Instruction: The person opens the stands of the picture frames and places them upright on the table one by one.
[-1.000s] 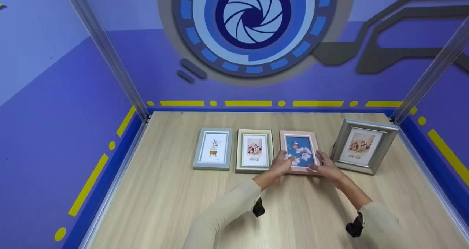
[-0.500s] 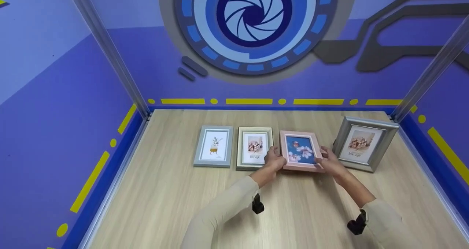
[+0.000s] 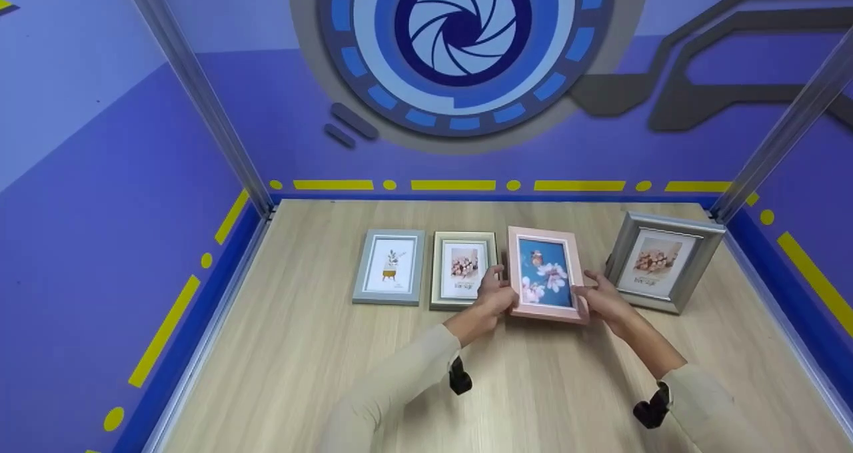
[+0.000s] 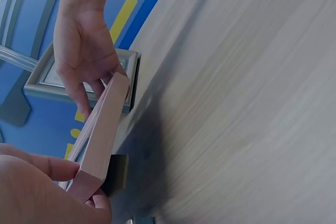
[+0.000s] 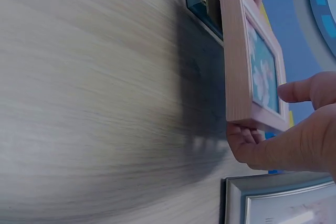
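Note:
A pink picture frame (image 3: 513, 266) with a picture of blossoms on blue is held between both hands, its face tilted up toward the head camera. My left hand (image 3: 496, 300) grips its left side, thumb in front and fingers behind, as the left wrist view shows. On the opposite side my right hand (image 3: 603, 303) pinches the edge, thumb on the front and fingers underneath in the right wrist view. The pink frame's lower edge (image 5: 237, 51) is off the table, with a shadow below it. A dark flap (image 4: 116, 174) shows behind the frame near my left fingers.
To the left, a light blue picture frame (image 3: 360, 270) and a champagne picture frame (image 3: 436, 270) lie on the wooden table (image 3: 300, 360). A larger silver picture frame (image 3: 690, 273) stands leaning back at the right, close to my right hand. Purple walls (image 3: 253, 120) enclose the table.
The pink frame has come up off the table and tipped more upright. My left hand has shifted from its front lower corner to its left side; the right hand keeps hold of the right side.

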Available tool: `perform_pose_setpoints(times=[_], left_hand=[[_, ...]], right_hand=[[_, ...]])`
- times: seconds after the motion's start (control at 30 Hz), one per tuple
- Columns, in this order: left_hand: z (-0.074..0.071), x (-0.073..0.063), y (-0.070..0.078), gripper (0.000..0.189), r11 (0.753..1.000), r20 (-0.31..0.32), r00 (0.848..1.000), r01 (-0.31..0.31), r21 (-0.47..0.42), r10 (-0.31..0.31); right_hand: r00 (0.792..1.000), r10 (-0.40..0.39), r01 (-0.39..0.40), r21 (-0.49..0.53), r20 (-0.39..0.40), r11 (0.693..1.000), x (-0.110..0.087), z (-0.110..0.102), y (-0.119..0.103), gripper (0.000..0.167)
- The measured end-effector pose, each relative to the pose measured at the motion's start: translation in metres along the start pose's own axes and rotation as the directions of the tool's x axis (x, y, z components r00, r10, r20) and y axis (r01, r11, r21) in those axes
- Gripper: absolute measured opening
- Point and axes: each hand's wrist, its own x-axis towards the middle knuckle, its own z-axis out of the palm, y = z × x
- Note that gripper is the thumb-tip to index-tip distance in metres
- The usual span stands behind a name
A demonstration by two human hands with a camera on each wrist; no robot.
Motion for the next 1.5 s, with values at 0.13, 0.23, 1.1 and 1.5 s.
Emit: perform_pose_setpoints(times=[0.13, 0.23, 1.1, 1.5], left_hand=[[-0.007, -0.006, 0.002, 0.09, 1.0, 0.024, 1.0, -0.015, 0.014, 0.014], [-0.011, -0.011, 0.003, 0.087, 1.0, 0.049, 0.999, -0.018, 0.024, 0.016], [-0.052, -0.058, -0.002, 0.076, 0.992, 0.246, 0.962, -0.128, 0.023, 0.118], [-0.042, -0.078, 0.011, 0.073, 0.944, 0.322, 0.908, -0.314, 0.104, 0.267]], right_hand=[[1.0, -0.03, 0.03, -0.018, 0.007, 0.999, -0.005, -0.001, 0.0, 0.073], [0.999, -0.046, 0.047, -0.043, 0.022, 0.998, -0.008, -0.002, 0.0, 0.074], [0.971, -0.124, 0.111, 0.077, 0.203, 0.991, -0.011, 0.027, 0.018, 0.067], [0.932, -0.166, 0.113, 0.177, 0.322, 0.978, -0.009, 0.033, 0.02, 0.067]])
